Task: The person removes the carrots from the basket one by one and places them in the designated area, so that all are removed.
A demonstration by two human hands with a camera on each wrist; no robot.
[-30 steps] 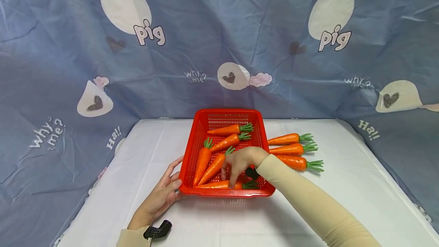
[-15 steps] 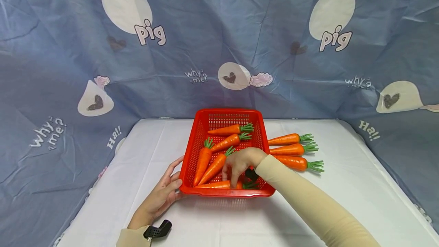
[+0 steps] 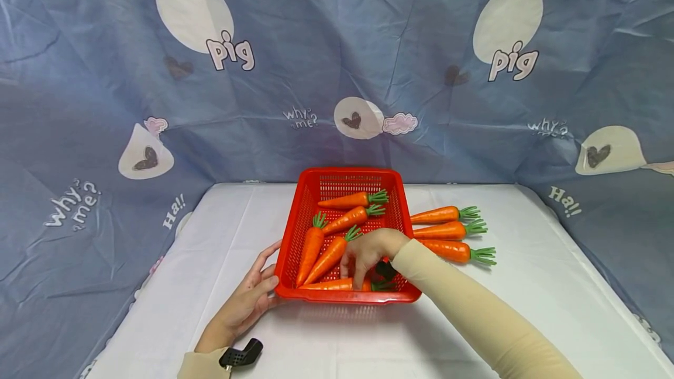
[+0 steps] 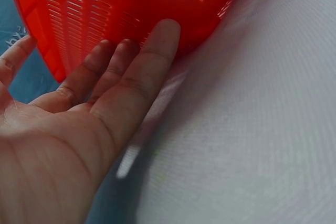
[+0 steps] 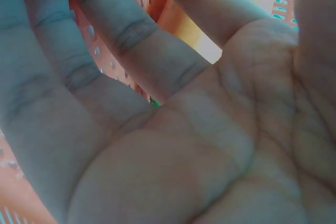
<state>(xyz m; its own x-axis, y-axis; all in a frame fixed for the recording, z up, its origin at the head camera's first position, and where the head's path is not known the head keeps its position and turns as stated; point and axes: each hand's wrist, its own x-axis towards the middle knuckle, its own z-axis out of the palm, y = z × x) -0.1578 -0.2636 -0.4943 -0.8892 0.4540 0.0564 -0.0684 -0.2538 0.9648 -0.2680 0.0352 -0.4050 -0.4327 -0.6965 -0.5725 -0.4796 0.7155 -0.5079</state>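
Observation:
A red plastic basket [image 3: 411, 295] with slotted walls stands on the table, with several orange carrots inside. My left hand [image 3: 247, 297] lies against its near left corner; in the left wrist view the fairly straight fingers [image 4: 139, 85] touch the red wall [image 4: 121, 3]. Reaching down into the basket, my right hand [image 3: 365, 253] holds the carrot [image 3: 329, 285] along the near wall, its green top to the right. Two carrots [image 3: 312, 247] lean in the left part, and another two [image 3: 344, 199] lie towards the back. Palm and fingers fill most of the right wrist view.
Three more carrots [image 3: 447, 230] lie on the white tablecloth [image 3: 174, 303] right of the basket, tops pointing right. A blue printed cloth [image 3: 337, 63] hangs behind and at both sides of the table.
The right hand shifts only slightly at the near carrot. The left hand, the basket and the other carrots stay put.

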